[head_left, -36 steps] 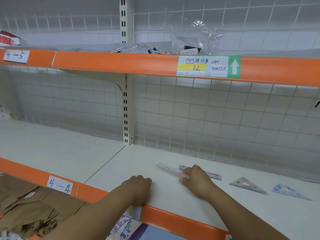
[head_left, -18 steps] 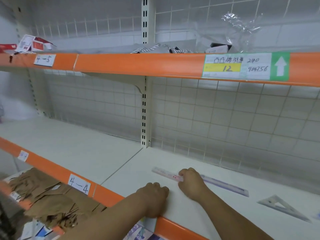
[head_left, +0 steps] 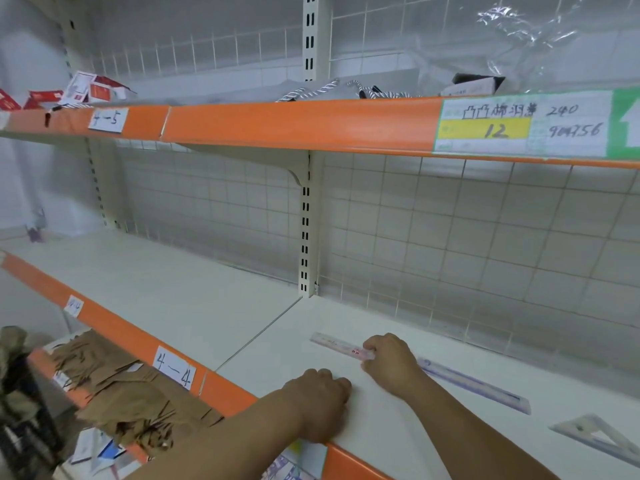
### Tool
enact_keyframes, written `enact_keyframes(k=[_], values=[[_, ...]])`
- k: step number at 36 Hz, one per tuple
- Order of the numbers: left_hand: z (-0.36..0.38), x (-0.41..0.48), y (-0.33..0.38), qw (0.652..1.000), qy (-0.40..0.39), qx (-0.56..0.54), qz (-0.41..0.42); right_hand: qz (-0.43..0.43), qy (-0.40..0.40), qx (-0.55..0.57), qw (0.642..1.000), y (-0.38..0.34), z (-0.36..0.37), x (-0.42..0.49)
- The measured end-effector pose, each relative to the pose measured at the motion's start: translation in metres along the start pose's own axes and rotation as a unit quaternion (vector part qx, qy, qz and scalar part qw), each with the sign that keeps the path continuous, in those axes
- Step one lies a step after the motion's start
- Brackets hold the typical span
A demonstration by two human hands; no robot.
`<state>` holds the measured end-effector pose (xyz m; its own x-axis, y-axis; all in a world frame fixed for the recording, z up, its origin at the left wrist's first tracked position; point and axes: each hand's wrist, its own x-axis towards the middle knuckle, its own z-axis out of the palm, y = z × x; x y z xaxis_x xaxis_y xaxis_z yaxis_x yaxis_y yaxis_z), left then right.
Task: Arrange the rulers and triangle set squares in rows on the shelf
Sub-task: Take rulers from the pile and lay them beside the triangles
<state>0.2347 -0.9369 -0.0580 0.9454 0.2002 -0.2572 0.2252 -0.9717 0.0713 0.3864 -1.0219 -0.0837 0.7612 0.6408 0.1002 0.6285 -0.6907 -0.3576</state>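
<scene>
Pink ruler (head_left: 334, 342) and blue ruler (head_left: 478, 384) lie in line on shelf (head_left: 377, 431), 5 o'clock | right hand (head_left: 389, 367) pinches pink ruler, apparently aligning the row | left hand (head_left: 318, 403) curled, empty, braces on shelf lip, 6 o'clock | set square (head_left: 595, 436) lies apart, 4 o'clock

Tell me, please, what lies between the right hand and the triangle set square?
In the head view, a purple ruler lies flat there, short of the set square.
</scene>
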Motion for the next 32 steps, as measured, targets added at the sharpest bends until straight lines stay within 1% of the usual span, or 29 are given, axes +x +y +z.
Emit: enact_keyframes(k=[7, 10, 12, 14, 17, 19, 23, 28, 32], values=[[-0.003, -0.002, 0.0, 1.0, -0.004, 0.001, -0.003, -0.005, -0.001, 0.017, 1.0, 0.001, -0.001, -0.001], [-0.003, -0.002, 0.002, 1.0, -0.009, 0.0, -0.005, -0.012, 0.012, 0.003, 1.0, 0.0, 0.0, -0.008], [-0.003, -0.002, 0.002, 1.0, -0.008, 0.003, -0.007, -0.019, 0.033, -0.02, 0.999, -0.003, 0.001, -0.014], [-0.004, -0.003, 0.003, 1.0, -0.01, 0.005, -0.007, -0.021, 0.047, -0.071, 0.996, -0.005, 0.005, -0.019], [-0.007, -0.004, 0.004, 1.0, -0.017, 0.006, -0.009, -0.017, 0.034, -0.122, 0.992, -0.01, 0.011, -0.025], [-0.008, -0.005, 0.004, 1.0, -0.018, 0.007, -0.009, -0.014, 0.019, -0.116, 0.993, -0.012, 0.015, -0.026], [-0.008, -0.008, 0.004, 1.0, -0.021, 0.012, -0.009, -0.024, 0.013, -0.082, 0.996, -0.009, 0.021, -0.02], [-0.008, -0.011, 0.002, 0.999, -0.024, 0.019, -0.011, -0.029, 0.01, -0.094, 0.995, -0.014, 0.02, -0.016], [-0.007, -0.013, 0.002, 1.0, -0.018, 0.023, -0.006, -0.012, 0.007, -0.099, 0.995, -0.018, 0.022, -0.015]])
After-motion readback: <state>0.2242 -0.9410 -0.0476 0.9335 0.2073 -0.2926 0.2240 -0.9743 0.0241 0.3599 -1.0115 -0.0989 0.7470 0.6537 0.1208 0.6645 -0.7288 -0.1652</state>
